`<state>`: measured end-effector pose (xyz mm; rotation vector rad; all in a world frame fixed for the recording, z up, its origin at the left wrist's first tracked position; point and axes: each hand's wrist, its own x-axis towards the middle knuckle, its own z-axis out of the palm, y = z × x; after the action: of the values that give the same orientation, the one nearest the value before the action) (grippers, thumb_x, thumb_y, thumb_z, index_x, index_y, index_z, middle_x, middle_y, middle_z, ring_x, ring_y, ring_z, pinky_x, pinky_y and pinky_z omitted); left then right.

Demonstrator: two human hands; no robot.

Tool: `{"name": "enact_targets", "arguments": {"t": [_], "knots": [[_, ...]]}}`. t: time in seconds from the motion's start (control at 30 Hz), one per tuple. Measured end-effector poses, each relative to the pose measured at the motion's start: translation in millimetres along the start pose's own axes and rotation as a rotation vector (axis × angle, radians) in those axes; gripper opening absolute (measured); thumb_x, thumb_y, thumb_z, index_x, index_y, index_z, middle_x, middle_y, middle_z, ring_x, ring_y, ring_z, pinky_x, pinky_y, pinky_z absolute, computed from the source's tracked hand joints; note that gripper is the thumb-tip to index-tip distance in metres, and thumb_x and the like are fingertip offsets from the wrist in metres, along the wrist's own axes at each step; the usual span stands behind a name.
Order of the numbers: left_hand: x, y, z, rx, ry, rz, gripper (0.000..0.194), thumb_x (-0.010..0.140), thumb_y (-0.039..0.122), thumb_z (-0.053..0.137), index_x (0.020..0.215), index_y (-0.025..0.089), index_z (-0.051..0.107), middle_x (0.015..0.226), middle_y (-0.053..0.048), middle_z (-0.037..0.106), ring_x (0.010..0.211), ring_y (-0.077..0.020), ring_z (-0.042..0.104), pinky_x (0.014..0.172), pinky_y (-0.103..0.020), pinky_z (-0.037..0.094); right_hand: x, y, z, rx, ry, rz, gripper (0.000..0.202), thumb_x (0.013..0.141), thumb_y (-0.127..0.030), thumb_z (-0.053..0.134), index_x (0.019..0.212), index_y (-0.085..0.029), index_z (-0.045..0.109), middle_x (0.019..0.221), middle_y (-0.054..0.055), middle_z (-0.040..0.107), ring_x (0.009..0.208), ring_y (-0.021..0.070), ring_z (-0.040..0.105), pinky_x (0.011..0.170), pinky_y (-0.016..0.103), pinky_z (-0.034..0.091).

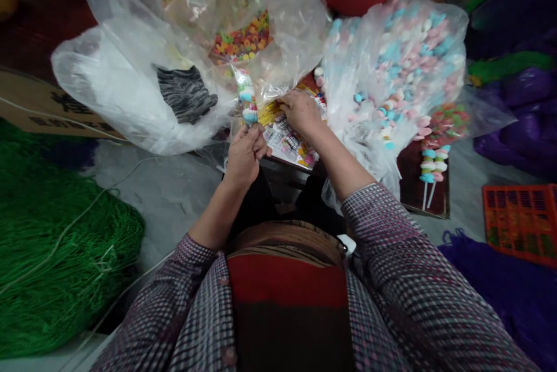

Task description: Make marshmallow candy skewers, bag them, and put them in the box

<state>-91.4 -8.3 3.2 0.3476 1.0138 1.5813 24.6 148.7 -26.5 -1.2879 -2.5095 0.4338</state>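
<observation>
My left hand (247,154) is closed around the lower end of a candy skewer (247,96) in a clear wrapper, holding it upright. White, blue and coloured pieces show through the plastic. To its right, my right hand (302,114) reaches down with bent fingers to a pile of thin yellow twist ties (270,112). Its fingertips are pinched together among the ties; how many they hold is hidden. The ties lie on a colourful printed sheet (289,143) at the table's near edge.
A clear bag of ring-shaped gummies (243,38) lies ahead, beside a white plastic bag (108,82) with dark striped material. Right are a bag of pastel marshmallows (418,53) and two finished-looking skewers (433,164). Green netting (65,244) and an orange crate (520,224) flank me.
</observation>
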Motion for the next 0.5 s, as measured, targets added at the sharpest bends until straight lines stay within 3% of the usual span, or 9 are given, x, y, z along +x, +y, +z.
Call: {"name": "enact_targets", "arguments": {"t": [0.17, 0.33, 0.5], "knots": [[2.3, -6.6, -1.7, -0.010, -0.006, -0.028, 0.026, 0.101, 0.023, 0.056, 0.075, 0.020, 0.054, 0.046, 0.013, 0.028, 0.036, -0.0033, 0.027, 0.047, -0.017, 0.043, 9.4, 3.2, 0.6, -0.085, -0.068, -0.032, 0.023, 0.093, -0.010, 0.054, 0.097, -0.015, 0.076, 0.113, 0.016, 0.076, 0.105, 0.0286, 0.066, 0.092, 0.040, 0.050], [6.1, -8.9, -1.9, -0.016, -0.003, -0.049, 0.027, 0.101, 0.021, 0.055, 0.075, 0.020, 0.054, 0.046, 0.012, 0.028, 0.036, -0.0032, 0.028, 0.049, -0.018, 0.044, 10.9, 6.4, -8.8, -0.129, -0.117, 0.001, 0.022, 0.094, -0.012, 0.054, 0.091, -0.016, 0.075, 0.107, 0.014, 0.076, 0.101, 0.0276, 0.067, 0.087, 0.038, 0.049], [7.2, -11.6, -3.1, -0.012, 0.001, -0.055, 0.029, 0.102, 0.016, 0.050, 0.074, 0.020, 0.054, 0.047, 0.012, 0.027, 0.037, -0.0032, 0.027, 0.049, -0.019, 0.043, 5.8, 9.5, -24.9, -0.165, -0.024, 0.028, 0.022, 0.091, -0.013, 0.054, 0.089, -0.018, 0.076, 0.101, 0.011, 0.078, 0.097, 0.0278, 0.068, 0.083, 0.038, 0.048]]}}
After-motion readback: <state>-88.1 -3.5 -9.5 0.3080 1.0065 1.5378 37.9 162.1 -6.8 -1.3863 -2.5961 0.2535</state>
